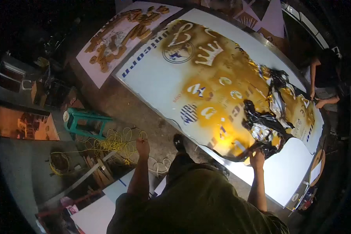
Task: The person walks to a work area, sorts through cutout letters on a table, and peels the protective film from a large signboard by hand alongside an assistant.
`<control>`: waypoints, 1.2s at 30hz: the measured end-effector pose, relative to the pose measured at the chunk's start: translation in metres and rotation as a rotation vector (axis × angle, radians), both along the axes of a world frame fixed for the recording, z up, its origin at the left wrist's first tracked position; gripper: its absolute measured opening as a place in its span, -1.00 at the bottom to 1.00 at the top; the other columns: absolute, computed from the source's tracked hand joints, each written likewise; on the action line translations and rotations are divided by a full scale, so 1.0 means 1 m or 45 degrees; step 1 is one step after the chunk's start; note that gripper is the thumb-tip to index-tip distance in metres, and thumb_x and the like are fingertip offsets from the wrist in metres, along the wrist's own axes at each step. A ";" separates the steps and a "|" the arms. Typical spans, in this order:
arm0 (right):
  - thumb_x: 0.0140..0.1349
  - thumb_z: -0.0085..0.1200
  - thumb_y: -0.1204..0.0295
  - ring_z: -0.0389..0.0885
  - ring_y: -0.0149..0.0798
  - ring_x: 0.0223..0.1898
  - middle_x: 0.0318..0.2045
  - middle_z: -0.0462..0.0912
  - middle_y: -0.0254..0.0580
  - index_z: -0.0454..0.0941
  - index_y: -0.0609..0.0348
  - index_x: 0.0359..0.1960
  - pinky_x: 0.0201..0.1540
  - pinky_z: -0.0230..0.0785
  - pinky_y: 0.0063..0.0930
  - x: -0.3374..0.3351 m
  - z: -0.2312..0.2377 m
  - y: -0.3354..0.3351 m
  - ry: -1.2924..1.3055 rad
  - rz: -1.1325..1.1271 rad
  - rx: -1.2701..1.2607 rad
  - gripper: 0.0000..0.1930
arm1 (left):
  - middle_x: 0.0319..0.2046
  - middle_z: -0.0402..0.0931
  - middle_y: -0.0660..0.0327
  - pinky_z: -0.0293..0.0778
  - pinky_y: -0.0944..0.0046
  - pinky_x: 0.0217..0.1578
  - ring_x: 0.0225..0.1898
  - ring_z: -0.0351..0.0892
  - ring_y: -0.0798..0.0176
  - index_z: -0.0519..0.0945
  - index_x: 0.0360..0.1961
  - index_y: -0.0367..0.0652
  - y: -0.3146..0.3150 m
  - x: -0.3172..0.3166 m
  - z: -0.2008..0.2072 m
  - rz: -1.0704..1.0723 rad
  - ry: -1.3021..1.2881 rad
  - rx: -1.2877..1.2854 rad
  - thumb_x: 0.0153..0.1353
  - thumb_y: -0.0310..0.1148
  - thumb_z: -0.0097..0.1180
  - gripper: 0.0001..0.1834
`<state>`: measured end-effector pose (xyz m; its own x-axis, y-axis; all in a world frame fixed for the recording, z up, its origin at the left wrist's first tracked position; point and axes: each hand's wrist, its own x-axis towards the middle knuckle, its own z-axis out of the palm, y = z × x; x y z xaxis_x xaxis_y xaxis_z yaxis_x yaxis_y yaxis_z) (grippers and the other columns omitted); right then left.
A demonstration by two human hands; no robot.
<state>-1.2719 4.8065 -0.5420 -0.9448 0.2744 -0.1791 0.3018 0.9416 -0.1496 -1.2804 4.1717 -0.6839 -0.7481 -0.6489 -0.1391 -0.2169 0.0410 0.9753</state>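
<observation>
My right hand [256,159] is closed on the near edge of a crumpled plastic sheet [263,121], black on one side and shiny silver on the other. The plastic lies bunched across a large white panel [148,87] printed with logos and covered with gold-brown paint [222,91]. Away from the panel, my left hand [142,147] hangs over the floor with its fingers curled. Whether anything is in it is hidden. A tangle of yellow cable [119,142] lies behind and beside that hand.
Across the panel, at the right, another person's hand [323,103] reaches its edge. A second white board [101,74] carries brown cut-out shapes [138,30]. A green stool [87,121] stands at left. A white sheet [286,171] lies below the panel's near right corner.
</observation>
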 end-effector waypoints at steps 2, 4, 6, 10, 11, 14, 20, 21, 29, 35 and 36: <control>0.01 0.26 0.26 0.51 0.04 -0.06 -0.16 0.57 0.07 0.58 0.15 -0.21 -0.08 0.42 -0.09 0.000 0.002 -0.022 -0.306 -0.169 -0.387 -0.66 | -0.31 0.53 0.00 0.43 0.15 -0.22 -0.25 0.53 0.03 0.44 -0.18 -0.32 -0.002 -0.038 0.032 -0.146 -0.415 -0.873 0.13 -0.39 0.10 -0.72; -0.01 0.29 0.29 0.57 0.11 -0.17 -0.24 0.60 0.11 0.60 0.17 -0.21 -0.10 0.43 -0.13 -0.004 0.021 -0.077 -0.101 -0.123 -0.252 -0.66 | -0.31 0.54 -0.02 0.43 0.15 -0.21 -0.25 0.53 0.01 0.46 -0.19 -0.33 -0.014 -0.066 0.059 -0.126 -0.325 -0.758 0.15 -0.37 0.09 -0.73; 0.00 0.28 0.29 0.57 0.12 -0.18 -0.27 0.61 0.11 0.59 0.18 -0.20 -0.10 0.43 -0.13 -0.009 0.031 -0.106 -0.142 -0.005 -0.320 -0.66 | -0.31 0.54 -0.03 0.42 0.15 -0.21 -0.25 0.54 0.00 0.48 -0.21 -0.33 -0.034 -0.090 0.066 -0.103 -0.221 -0.655 0.16 -0.34 0.08 -0.73; 0.00 0.27 0.29 0.57 0.12 -0.17 -0.26 0.60 0.13 0.59 0.19 -0.19 -0.11 0.44 -0.13 -0.033 0.026 -0.135 -0.115 0.111 -0.387 -0.65 | -0.32 0.55 -0.08 0.41 0.13 -0.20 -0.25 0.54 -0.03 0.51 -0.25 -0.35 -0.108 -0.103 0.031 0.048 -0.156 -0.572 0.19 -0.30 0.08 -0.73; 0.02 0.25 0.28 0.57 0.11 -0.15 -0.23 0.60 0.15 0.59 0.22 -0.20 -0.08 0.42 -0.16 -0.039 0.030 -0.139 -0.148 0.097 -0.379 -0.66 | -0.33 0.56 -0.09 0.41 0.11 -0.20 -0.26 0.54 -0.04 0.51 -0.26 -0.35 -0.107 -0.114 0.032 0.103 -0.034 -0.456 0.19 -0.29 0.07 -0.72; 0.06 0.22 0.27 0.56 0.11 -0.15 -0.24 0.61 0.09 0.56 0.22 -0.22 -0.08 0.41 -0.16 -0.040 0.015 -0.118 -0.109 0.096 -0.376 -0.68 | -0.37 0.56 -0.09 0.41 0.08 -0.21 -0.28 0.54 -0.03 0.53 -0.30 -0.37 -0.057 -0.171 0.100 0.007 -0.257 -0.608 0.21 -0.28 0.05 -0.71; 0.09 0.23 0.29 0.57 0.09 -0.25 -0.28 0.60 0.11 0.57 0.21 -0.24 -0.17 0.44 -0.17 -0.134 0.019 -0.149 -0.035 0.261 -0.306 -0.72 | -0.33 0.56 -0.14 0.38 0.03 -0.20 -0.25 0.52 -0.08 0.55 -0.34 -0.43 -0.111 -0.222 0.085 -0.114 -0.225 -0.668 0.15 -0.26 0.11 -0.67; 0.09 0.23 0.30 0.58 0.08 -0.26 -0.27 0.61 0.10 0.57 0.21 -0.24 -0.17 0.45 -0.20 -0.142 0.020 -0.155 0.023 0.233 -0.375 -0.72 | -0.33 0.56 -0.14 0.38 0.03 -0.20 -0.25 0.52 -0.08 0.55 -0.34 -0.43 -0.113 -0.240 0.087 -0.133 -0.217 -0.652 0.15 -0.26 0.11 -0.67; 0.10 0.21 0.35 0.56 0.00 -0.15 -0.17 0.59 0.03 0.56 0.19 -0.14 -0.05 0.41 -0.23 -0.232 0.031 -0.239 -0.079 0.223 -0.434 -0.70 | 0.00 0.41 -0.22 0.28 -0.03 0.12 0.08 0.36 -0.19 0.49 -0.04 -0.46 -0.154 -0.387 0.057 0.007 -0.299 -1.175 0.05 -0.24 0.22 -0.47; 0.08 0.23 0.36 0.53 0.04 -0.12 -0.20 0.59 0.04 0.53 0.18 -0.14 -0.03 0.37 -0.18 -0.311 0.035 -0.304 -0.118 0.282 -0.452 -0.68 | 0.08 0.34 -0.13 0.36 0.06 0.03 0.09 0.35 -0.12 0.40 0.09 -0.35 -0.183 -0.441 0.091 -0.339 -0.675 -1.219 0.03 -0.23 0.27 -0.37; 0.05 0.25 0.37 0.50 0.09 -0.11 -0.23 0.58 0.06 0.51 0.18 -0.14 -0.03 0.35 -0.14 -0.328 0.033 -0.314 -0.072 0.367 -0.500 -0.66 | 0.08 0.34 -0.13 0.36 0.06 0.03 0.09 0.35 -0.12 0.40 0.09 -0.35 -0.187 -0.443 0.086 -0.353 -0.692 -1.214 0.03 -0.23 0.27 -0.37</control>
